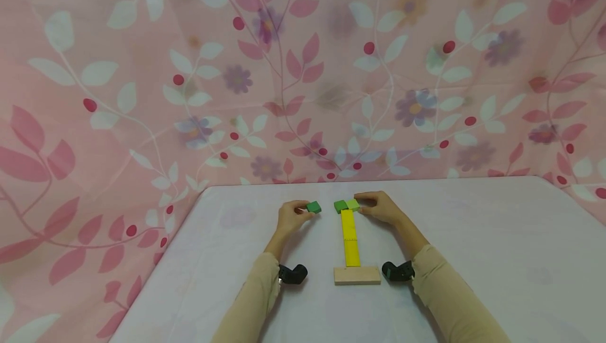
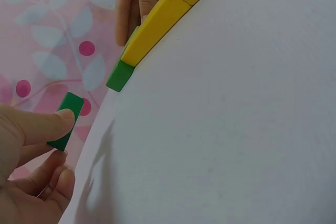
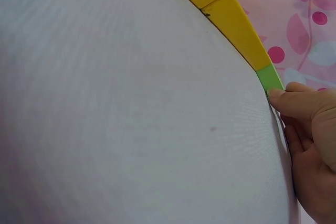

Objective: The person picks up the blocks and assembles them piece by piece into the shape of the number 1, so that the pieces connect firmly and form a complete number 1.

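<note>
My left hand (image 1: pixel 290 218) pinches a dark green block (image 1: pixel 314 207) between thumb and fingertips, above the table and left of the row of blocks. In the left wrist view the thumb lies across the face of this held block (image 2: pixel 68 121). At the far end of the row sit a second dark green block (image 1: pixel 340 207) and, touching it, a light green block (image 1: pixel 352 205). My right hand (image 1: pixel 382 209) pinches the light green block from the right, its thumb (image 3: pixel 294 102) on the near side. Two yellow blocks (image 1: pixel 349 224) lie end to end toward me from the green pair.
A plain wooden block (image 1: pixel 357 275) lies crosswise at the near end of the yellow row. The table (image 1: pixel 497 259) has a white cover, and a pink floral cloth (image 1: pixel 303 69) hangs behind its far edge. Black wrist cameras (image 1: pixel 293 274) sit on both forearms.
</note>
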A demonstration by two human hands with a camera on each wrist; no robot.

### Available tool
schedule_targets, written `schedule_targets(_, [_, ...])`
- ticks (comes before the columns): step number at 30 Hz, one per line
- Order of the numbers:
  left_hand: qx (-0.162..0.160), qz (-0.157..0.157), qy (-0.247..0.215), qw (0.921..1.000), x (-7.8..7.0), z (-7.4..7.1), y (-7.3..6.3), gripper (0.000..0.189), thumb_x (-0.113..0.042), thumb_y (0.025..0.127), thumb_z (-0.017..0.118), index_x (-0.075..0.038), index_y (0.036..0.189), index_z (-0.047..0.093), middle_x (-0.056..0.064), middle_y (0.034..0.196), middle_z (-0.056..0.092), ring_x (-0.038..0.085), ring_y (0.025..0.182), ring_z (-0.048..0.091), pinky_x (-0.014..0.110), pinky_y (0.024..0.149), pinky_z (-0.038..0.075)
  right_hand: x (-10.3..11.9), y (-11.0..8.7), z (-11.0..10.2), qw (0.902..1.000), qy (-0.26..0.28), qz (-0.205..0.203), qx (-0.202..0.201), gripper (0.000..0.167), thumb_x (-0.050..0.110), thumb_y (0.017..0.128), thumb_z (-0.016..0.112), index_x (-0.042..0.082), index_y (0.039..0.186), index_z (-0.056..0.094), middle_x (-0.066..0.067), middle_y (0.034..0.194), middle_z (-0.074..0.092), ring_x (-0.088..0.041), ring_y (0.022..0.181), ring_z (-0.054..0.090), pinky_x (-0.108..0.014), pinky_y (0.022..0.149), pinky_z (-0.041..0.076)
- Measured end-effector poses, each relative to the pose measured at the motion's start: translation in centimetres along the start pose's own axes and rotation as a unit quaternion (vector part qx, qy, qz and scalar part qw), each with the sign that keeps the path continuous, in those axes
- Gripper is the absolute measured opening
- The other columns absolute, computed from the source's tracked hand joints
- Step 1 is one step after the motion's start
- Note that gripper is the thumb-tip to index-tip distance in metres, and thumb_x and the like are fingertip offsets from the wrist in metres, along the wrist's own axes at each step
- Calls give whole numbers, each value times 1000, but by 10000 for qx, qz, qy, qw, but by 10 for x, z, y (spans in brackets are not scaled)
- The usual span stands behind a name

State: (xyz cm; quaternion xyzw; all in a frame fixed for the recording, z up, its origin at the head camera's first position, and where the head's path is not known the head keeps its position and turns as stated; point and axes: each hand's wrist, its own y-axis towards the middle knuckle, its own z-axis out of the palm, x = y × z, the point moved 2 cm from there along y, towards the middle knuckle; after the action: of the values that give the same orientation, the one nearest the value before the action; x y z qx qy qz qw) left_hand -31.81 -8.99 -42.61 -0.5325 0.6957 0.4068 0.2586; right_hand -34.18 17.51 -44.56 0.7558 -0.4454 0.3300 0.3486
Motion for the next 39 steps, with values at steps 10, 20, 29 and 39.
schedule_targets(10, [212,286,12,9994,2,11,4,30,-3,74,76,8,101,69,20,86,68,25,76,63,27,66,50,1,0,1,9998,-59,-203,-22,38,-1,85,62,-13,121,55,-26,123,57,-41,120,48,-51,102,34])
schedule_targets(20, [218,305,354,9987,-2,21,8,30,-3,74,75,8,101,69,18,87,68,25,77,61,30,70,50,2,0,1,9996,-152,-253,-29,38,0,86,63,-12,121,56,-25,122,58,-40,118,50,-51,101,35])
schedule_targets(29, [250,128,474,9985,-4,32,10,28,-4,77,74,6,102,69,15,92,68,26,82,58,34,76,49,2,-1,0,9998,-37,-181,1,39,1,85,64,-13,121,55,-27,123,57,-42,120,47,-53,103,32])
schedule_targets(39, [237,174,517,9982,-7,39,11,28,-4,77,74,5,102,69,15,93,68,27,85,59,38,80,49,-2,2,1,9999,-96,-26,-52,37,0,85,63,-8,120,59,-23,122,59,-40,120,48,-52,104,32])
